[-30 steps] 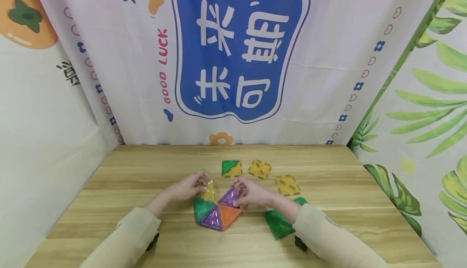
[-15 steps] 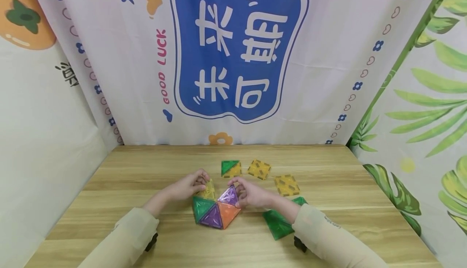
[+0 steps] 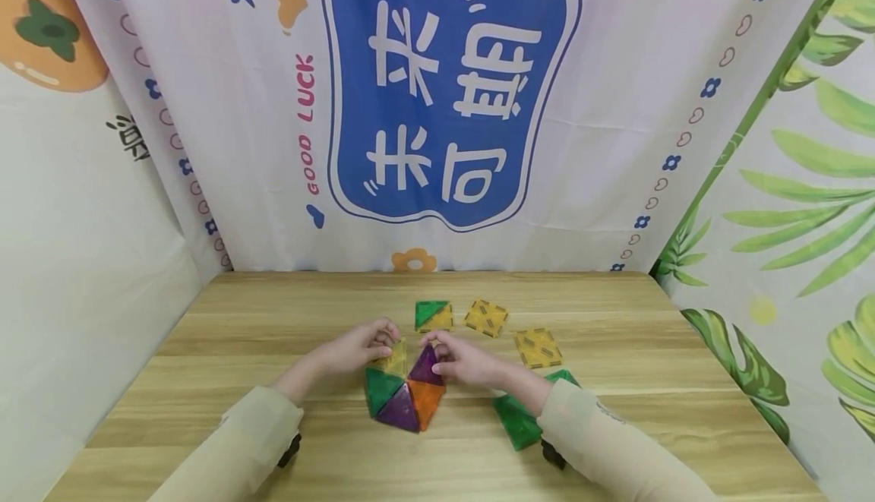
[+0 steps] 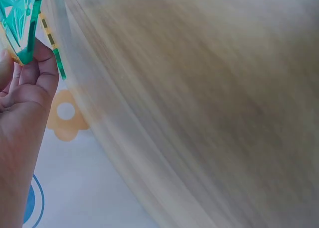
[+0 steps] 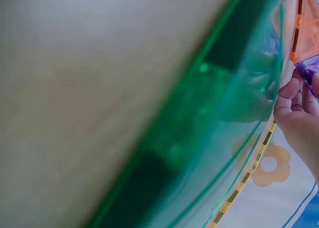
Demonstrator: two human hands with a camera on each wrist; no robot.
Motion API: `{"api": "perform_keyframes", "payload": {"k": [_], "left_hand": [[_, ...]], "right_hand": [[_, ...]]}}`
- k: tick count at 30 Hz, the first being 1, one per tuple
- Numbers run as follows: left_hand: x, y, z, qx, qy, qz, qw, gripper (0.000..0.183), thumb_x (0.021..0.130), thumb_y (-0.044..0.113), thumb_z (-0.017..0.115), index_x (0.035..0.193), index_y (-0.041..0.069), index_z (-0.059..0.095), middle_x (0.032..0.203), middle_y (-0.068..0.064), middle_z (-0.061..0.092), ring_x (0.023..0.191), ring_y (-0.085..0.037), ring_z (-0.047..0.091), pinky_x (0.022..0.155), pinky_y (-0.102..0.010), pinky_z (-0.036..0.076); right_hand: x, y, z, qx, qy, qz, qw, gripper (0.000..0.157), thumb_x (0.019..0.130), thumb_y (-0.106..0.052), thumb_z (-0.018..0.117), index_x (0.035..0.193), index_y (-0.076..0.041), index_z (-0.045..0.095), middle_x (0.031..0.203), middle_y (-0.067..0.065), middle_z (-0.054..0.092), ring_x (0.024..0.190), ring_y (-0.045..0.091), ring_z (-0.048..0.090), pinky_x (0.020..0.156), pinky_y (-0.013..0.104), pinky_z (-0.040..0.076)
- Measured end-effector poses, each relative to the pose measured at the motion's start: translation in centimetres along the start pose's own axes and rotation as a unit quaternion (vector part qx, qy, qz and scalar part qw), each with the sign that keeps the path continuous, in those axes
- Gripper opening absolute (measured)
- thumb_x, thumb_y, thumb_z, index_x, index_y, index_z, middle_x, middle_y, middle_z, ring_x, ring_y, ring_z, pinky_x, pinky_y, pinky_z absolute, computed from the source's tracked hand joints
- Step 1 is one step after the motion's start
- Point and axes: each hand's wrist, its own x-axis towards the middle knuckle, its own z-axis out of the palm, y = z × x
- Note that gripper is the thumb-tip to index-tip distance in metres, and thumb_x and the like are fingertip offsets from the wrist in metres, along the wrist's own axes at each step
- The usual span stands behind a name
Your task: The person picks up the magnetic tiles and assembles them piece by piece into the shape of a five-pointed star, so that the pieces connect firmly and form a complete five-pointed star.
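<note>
Triangular magnetic tiles form a fan over the middle of the table in the head view. Round it run a yellow tile (image 3: pixel 396 361), a green tile (image 3: pixel 383 390), a lower purple tile (image 3: pixel 399 410), an orange tile (image 3: pixel 427 402) and an upper purple tile (image 3: pixel 424 367), with a gap at the far side. My left hand (image 3: pixel 362 348) pinches the yellow tile. Thumb and fingers of my right hand (image 3: pixel 466 360) pinch the upper purple tile. In the right wrist view, that hand (image 5: pixel 301 113) is just below the orange tile (image 5: pixel 308 31).
Behind the fan lie a green-and-yellow square (image 3: pixel 434 316) and two yellow squares, one near (image 3: pixel 538 347), one farther (image 3: pixel 486 317). Larger green tiles (image 3: pixel 518 422) lie under my right forearm and blur across the right wrist view. A printed curtain (image 3: pixel 601 183) hangs behind the wooden table (image 3: pixel 273 297).
Both hands have drawn slightly closer together. The fan looks narrower, its orange side more tilted, and the upper purple tile has shifted left with my right hand.
</note>
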Motion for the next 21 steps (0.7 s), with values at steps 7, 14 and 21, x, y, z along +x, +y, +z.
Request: {"api": "perform_keyframes", "payload": {"k": [7,14,21], "left_hand": [[0.5,0.2,0.2,-0.012,-0.012,0.002,0.9998,0.015,0.096,0.003,0.049,0.111,0.001,0.049,0.1,-0.011,0.06,0.096,-0.02,0.058,0.078,-0.025,0.051],[1.0,-0.2,0.4,0.001,-0.026,0.005,0.9996,0.015,0.096,0.003,0.05,0.11,0.003,0.05,0.1,-0.01,0.063,0.097,-0.02,0.059,0.079,-0.025,0.051],[1.3,-0.6,0.8,0.0,-0.043,-0.008,0.999,0.014,0.095,0.0,0.049,0.109,0.004,0.049,0.095,-0.01,0.064,0.09,-0.02,0.059,0.076,-0.031,0.05]], "right_hand": [[0.7,0.1,0.1,-0.045,0.027,0.012,0.999,0.036,0.092,-0.003,0.056,0.125,-0.009,0.043,0.107,0.009,0.066,0.097,0.019,0.062,0.087,0.033,0.05],[1.3,0.1,0.2,-0.054,0.029,0.028,0.998,0.039,0.09,-0.007,0.062,0.126,-0.012,0.05,0.1,0.004,0.063,0.093,0.015,0.06,0.082,0.03,0.051],[1.8,0.2,0.5,-0.062,0.034,0.034,0.997,0.036,0.088,-0.005,0.064,0.123,-0.009,0.053,0.097,0.005,0.064,0.09,0.013,0.06,0.076,0.026,0.052]]}}
